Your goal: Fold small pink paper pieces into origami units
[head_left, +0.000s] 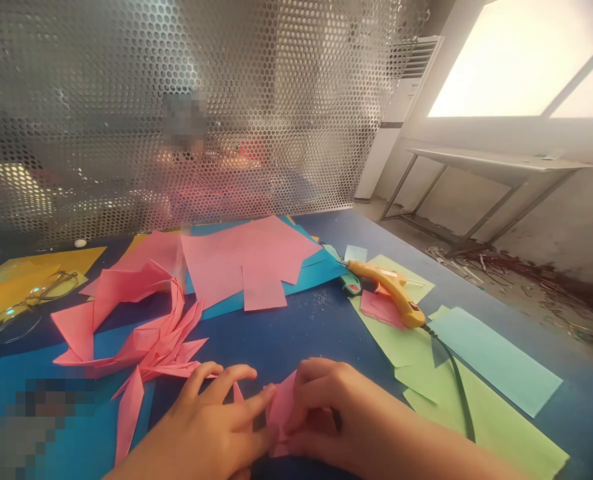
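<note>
At far left, a pair of glasses (26, 303) lies on yellow paper (36, 267). Right of it, folded pink paper pieces (146, 333) lie in a loose heap on the blue table (296, 330).

Near centre, the left hand (211, 420) rests with its fingers spread and its fingertips pressing the small pink paper fold (281, 410). The right hand (336, 413) pinches the same fold, its fingers curled closed over it.

Judgement: the fold is light, thin and easily creased or torn; it is best held at its folded edges, pressed flat to the table.

Far centre, pink sheets (251, 257) overlap a blue sheet (316, 270). To the right, a glue gun (391, 290) lies on green paper (411, 347), with its cord (459, 387) trailing near the right hand. The table edge runs close on the right; open room lies just beyond the hands.
</note>
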A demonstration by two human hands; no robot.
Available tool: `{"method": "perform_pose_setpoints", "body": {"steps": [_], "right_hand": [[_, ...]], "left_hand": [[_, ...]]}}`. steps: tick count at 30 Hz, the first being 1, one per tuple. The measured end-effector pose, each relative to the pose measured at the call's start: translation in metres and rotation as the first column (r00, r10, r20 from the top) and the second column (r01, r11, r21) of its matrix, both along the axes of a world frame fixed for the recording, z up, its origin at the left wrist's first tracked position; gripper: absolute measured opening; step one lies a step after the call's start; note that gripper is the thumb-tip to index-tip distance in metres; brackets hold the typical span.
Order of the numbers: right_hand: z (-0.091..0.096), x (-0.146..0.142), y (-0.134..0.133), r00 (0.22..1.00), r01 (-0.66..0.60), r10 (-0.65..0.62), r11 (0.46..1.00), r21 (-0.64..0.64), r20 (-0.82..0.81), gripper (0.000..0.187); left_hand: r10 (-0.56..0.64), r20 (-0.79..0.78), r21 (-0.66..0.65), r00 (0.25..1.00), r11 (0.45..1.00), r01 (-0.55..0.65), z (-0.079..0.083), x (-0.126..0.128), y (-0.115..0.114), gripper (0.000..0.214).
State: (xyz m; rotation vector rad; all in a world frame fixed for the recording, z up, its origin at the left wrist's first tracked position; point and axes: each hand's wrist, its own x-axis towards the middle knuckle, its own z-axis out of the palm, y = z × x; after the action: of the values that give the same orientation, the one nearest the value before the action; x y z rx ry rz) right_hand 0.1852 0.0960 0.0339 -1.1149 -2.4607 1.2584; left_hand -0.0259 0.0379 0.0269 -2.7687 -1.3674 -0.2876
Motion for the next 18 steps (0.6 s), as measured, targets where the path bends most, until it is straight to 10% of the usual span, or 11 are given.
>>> {"method": "perform_pose_setpoints", "body": {"steps": [7,18], "right_hand": [[-0.004,0.000,-0.001,0.998,0.062,-0.062,0.998,-0.012,0.023,0.005],[-0.024,-0.007,-0.007,0.982,0.179,-0.174,0.980,0.084,-0.067,0.014]], "left_hand": [[-0.010,0.320,-0.086,0.947,0.996,0.039,-0.022,0.002,0.005,0.017],[0.251,0.432,-0.170,0.866,0.966,-0.196,-0.035,0.019,-0.002,0.021]]}}
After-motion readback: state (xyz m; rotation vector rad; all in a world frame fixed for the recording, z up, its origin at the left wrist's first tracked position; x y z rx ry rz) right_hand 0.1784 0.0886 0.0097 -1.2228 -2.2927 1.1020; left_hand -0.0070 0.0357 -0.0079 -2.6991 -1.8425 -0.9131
